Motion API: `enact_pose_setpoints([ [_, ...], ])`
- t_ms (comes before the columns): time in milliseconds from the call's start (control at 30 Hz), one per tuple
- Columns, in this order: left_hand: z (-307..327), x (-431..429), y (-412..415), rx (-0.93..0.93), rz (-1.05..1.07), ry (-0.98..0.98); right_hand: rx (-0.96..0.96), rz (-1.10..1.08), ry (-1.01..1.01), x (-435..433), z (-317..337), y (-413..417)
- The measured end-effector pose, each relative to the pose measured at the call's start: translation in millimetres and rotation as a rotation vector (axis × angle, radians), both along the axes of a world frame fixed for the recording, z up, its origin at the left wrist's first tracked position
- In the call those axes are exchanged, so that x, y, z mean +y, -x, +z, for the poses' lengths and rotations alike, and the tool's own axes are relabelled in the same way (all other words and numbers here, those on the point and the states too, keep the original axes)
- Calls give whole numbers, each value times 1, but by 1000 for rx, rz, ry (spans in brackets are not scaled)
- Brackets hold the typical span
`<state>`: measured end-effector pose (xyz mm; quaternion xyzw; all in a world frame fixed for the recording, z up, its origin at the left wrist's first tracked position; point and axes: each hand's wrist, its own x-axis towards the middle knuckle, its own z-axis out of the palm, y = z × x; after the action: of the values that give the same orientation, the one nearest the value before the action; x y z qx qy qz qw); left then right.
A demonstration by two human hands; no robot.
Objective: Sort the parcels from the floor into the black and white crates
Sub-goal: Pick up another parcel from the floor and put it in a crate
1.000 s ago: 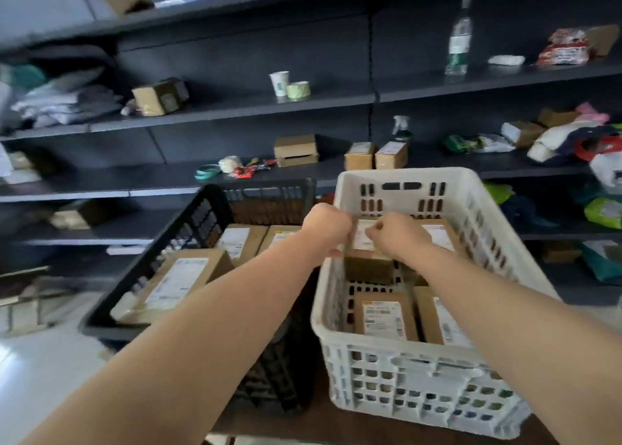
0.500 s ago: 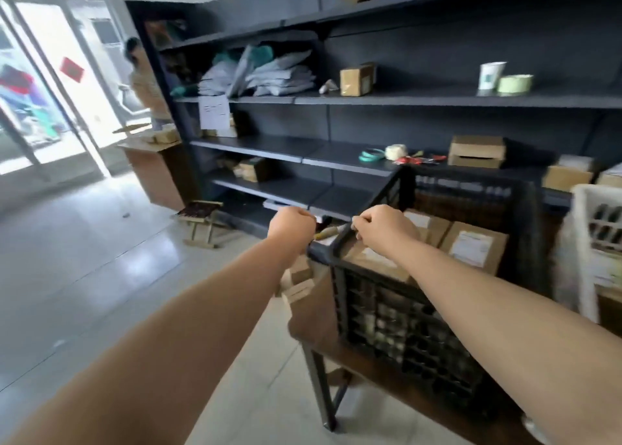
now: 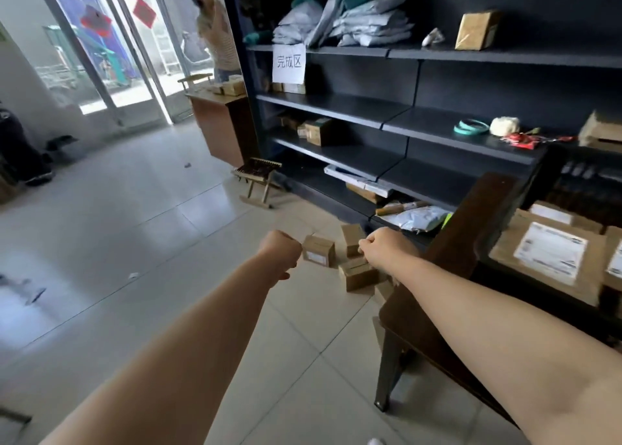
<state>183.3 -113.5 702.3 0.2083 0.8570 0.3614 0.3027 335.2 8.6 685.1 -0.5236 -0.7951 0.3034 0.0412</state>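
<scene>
Several small cardboard parcels lie on the tiled floor beside the shelving: one with a label [image 3: 318, 251], one upright [image 3: 351, 239] and one nearest the table leg [image 3: 356, 274]. My left hand [image 3: 279, 250] is a closed fist with nothing in it, held in the air just left of the labelled parcel. My right hand [image 3: 385, 247] is also curled shut and holds nothing, hovering over the parcels. The black crate [image 3: 552, 165] stands at the right edge on a dark wooden table [image 3: 468, 229], with labelled boxes [image 3: 548, 256] inside. The white crate is out of view.
Dark metal shelving [image 3: 387, 121] runs along the wall with bags, boxes and tape rolls. A small wooden stool [image 3: 257, 183] stands on the floor past the parcels. A wooden desk [image 3: 218, 121] and a person [image 3: 217, 27] are near the glass door at the back left.
The view has swung left from the white crate, past the black crate, down to the floor. Both hands left the box in the white crate and now hang as fists over the floor parcels.
</scene>
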Motion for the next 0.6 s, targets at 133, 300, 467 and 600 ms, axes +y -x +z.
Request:
enact_pose_setpoints([
  [133, -21, 31, 38, 12, -42, 62, -52, -28, 30, 33, -28, 35],
  [300, -42, 92, 90, 44, -149, 164, -13, -61, 150, 89, -67, 98],
  [467, -48, 148, 141, 35, -234, 256, -19, -51, 311, 131, -89, 156],
  [600, -51, 178, 185, 57, -266, 284, -36, -39, 348, 163, -92, 194],
])
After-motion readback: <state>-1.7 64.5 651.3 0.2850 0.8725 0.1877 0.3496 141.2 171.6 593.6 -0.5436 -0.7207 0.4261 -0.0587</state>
